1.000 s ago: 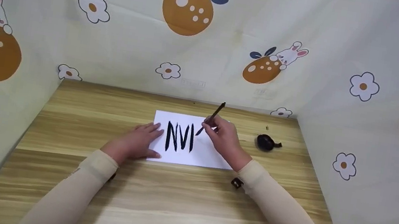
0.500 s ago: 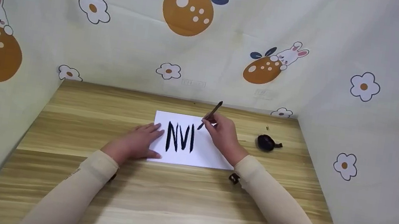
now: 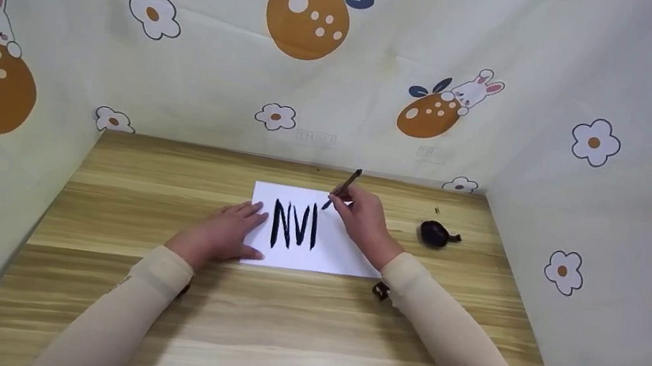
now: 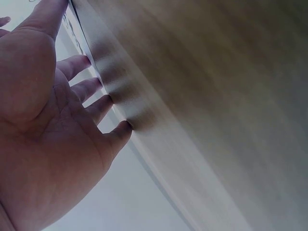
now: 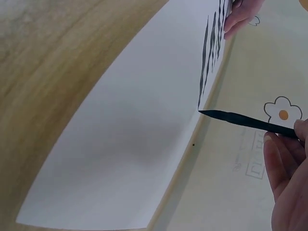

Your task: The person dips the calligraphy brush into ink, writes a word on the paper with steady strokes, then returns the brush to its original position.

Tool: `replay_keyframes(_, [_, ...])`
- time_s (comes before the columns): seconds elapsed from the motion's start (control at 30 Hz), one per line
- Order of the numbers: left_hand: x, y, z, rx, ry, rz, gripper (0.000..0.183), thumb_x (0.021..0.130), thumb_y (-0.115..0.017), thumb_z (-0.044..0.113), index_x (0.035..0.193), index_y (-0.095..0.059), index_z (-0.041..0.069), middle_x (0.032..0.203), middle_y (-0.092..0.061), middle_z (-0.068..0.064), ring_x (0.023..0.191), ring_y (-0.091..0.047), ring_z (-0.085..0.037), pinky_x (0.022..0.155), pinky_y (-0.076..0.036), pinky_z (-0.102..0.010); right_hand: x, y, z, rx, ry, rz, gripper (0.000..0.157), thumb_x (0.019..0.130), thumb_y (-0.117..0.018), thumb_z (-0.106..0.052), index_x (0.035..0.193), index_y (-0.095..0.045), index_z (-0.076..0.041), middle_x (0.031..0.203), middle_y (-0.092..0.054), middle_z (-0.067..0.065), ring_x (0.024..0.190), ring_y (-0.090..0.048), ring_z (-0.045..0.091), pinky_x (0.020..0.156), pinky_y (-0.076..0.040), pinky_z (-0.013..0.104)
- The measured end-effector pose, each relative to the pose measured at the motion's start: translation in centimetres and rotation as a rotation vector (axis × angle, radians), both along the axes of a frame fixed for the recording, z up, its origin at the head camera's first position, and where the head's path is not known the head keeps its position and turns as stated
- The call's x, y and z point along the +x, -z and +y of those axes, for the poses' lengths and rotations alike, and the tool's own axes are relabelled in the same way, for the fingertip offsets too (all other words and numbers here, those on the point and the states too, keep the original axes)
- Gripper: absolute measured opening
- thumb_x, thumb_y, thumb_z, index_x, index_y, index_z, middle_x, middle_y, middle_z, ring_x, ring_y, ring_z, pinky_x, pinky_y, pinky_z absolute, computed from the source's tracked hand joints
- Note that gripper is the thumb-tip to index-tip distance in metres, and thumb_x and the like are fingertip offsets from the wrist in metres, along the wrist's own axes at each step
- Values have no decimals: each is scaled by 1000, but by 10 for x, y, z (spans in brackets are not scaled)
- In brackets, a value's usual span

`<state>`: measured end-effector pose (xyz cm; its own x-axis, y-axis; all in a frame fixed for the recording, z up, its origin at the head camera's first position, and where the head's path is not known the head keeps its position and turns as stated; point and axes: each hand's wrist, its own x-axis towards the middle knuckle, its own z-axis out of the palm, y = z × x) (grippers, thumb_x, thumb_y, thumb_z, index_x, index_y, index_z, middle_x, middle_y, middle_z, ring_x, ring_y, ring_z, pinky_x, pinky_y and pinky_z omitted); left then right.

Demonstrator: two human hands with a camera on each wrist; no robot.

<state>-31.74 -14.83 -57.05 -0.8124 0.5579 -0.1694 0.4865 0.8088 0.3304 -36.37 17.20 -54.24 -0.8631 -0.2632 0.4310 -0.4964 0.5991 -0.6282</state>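
Observation:
A white sheet of paper (image 3: 348, 252) lies on the table with thick black strokes reading like "NVI" (image 3: 295, 225). My right hand (image 3: 367, 218) pinches a dark, slim writing brush (image 3: 345, 186) by its shaft. Its pointed tip is by the top of the last upright stroke; in the right wrist view the brush (image 5: 236, 118) reaches that stroke's end, though contact is hard to tell. My left hand (image 3: 222, 231) rests on the paper's left edge with spread fingers. In the left wrist view, the left hand's (image 4: 62, 115) fingers look extended along the tabletop.
A small black round dish (image 3: 434, 233) with a short handle stands right of the paper. A tiny dark bit (image 3: 436, 210) lies behind it. Patterned cloth walls (image 3: 366, 86) rise at the back and both sides of the wooden table (image 3: 277, 337).
My right hand has shifted slightly left and away from me, bringing the brush tip from beside the last stroke up near its top. The left hand and paper stay put.

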Motion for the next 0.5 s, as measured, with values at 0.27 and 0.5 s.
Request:
replay_keyframes(0.27, [0, -1, 0, 3, -4, -6, 95, 104, -72, 58, 172, -36, 3, 181, -23, -22, 167, -20, -47, 132, -20, -69, 2, 6, 1, 21, -2, -42, 7, 104, -80, -14, 107, -78, -8, 101, -83, 5, 96, -79, 19, 82, -64, 38])
replay_keyframes(0.5, [0, 2, -1, 10, 1, 9, 96, 103, -73, 58, 172, -36, 3, 181, -23, -22, 166, -21, -48, 131, -21, -70, 9, 8, 3, 50, -10, -65, 8, 104, -81, -17, 105, -78, -9, 99, -83, 3, 93, -79, 19, 79, -62, 38])
